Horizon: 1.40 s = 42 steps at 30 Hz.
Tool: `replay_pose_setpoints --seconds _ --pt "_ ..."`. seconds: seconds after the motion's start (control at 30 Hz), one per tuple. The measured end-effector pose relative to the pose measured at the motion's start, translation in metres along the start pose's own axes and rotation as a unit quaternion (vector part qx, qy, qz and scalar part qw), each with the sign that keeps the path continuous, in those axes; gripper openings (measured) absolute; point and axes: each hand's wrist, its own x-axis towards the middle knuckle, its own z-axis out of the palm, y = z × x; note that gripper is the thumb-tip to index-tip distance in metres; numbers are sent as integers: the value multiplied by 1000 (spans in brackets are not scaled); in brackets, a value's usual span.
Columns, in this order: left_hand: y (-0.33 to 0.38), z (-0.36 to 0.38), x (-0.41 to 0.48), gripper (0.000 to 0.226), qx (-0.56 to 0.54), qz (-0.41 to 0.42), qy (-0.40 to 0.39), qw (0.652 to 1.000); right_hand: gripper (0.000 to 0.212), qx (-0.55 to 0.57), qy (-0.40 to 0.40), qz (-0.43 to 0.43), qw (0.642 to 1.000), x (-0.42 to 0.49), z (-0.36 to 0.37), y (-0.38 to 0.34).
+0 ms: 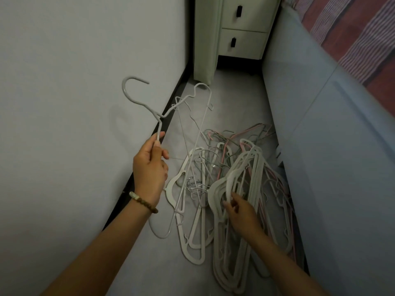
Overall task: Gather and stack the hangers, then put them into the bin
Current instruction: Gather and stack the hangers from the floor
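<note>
While the left hand (150, 165) curls its fingers round the neck of a raised grey wire hanger (159, 126), the right hand (240, 212) grips a stack of white hangers (254, 159) lying with the tangled heap (222, 146) along the floor's (235, 92) right edge

Far end of a narrow strip of pale grey floor (235, 97): a cream nightstand (253, 23) with two drawers, one above the other, a small black handle (239, 11) on each. Along the left, a plain pale wall (74, 82) with a dark skirting strip (172, 101) at its foot. Along the right, the bluish padded side of a bed (320, 124), topped in the upper corner by red striped bedding (352, 35).
</note>
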Motion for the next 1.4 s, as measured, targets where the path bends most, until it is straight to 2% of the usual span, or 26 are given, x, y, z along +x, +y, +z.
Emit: replay_pose_setpoints --seconds 0.07,0.13,0.23,0.3,0.33,0.4,0.47,0.53,0.6,0.7,0.77,0.8,0.9,1.03,1.17,1.23,1.33,1.4 --pt "1 1 -2 28 -6 -5 3 1000 35 32 -73 21 997 0 5 4" --pt "2 3 -5 26 -23 -8 -6 1000 40 66 -104 41 992 0 7 5" --pt "-4 11 -10 26 -60 -46 -46 996 36 192 -30 73 978 1 -4 -14" --pt "-19 26 -20 28 -81 -103 -78 988 41 350 -12 69 934 7 -19 -27" --pt "-29 35 -27 30 -88 -131 -95 983 40 394 -9 66 917 9 -28 -31" --pt "-53 54 -41 32 -101 -181 -126 970 30 371 3 61 927 12 -36 -28" --pt "-77 70 -50 33 -102 -233 -159 954 28 322 54 89 941 12 -36 -9" --pt "-97 80 -56 32 -62 -275 -206 937 31 299 98 125 941 12 -32 16" --pt "-113 86 -59 32 12 -283 -246 927 32 248 129 166 946 13 -30 38" --pt "-132 84 -57 35 197 -224 -288 910 36 155 78 184 967 16 -26 64" --pt "-139 78 -52 46 309 -209 -297 879 58 95 30 179 979 13 -22 67" --pt "-140 76 -52 51 320 -225 -293 872 68 82 21 174 981 11 -20 64" --pt "-137 80 -57 57 287 -260 -285 877 84 154 49 173 972 9 -12 63" --pt "-138 88 -58 72 258 -332 -235 876 83 223 89 201 950 11 -6 69" --pt "-141 91 -64 49 200 -342 -274 876 76 262 102 207 937 8 -7 68" --pt "-142 91 -68 48 174 -326 -277 887 67 266 115 213 933 5 -10 65" --pt "-142 89 -70 58 121 -304 -259 909 44 286 160 179 928 6 -17 49" --pt "-138 89 -67 63 79 -305 -253 915 29 318 154 145 924 8 -23 29"
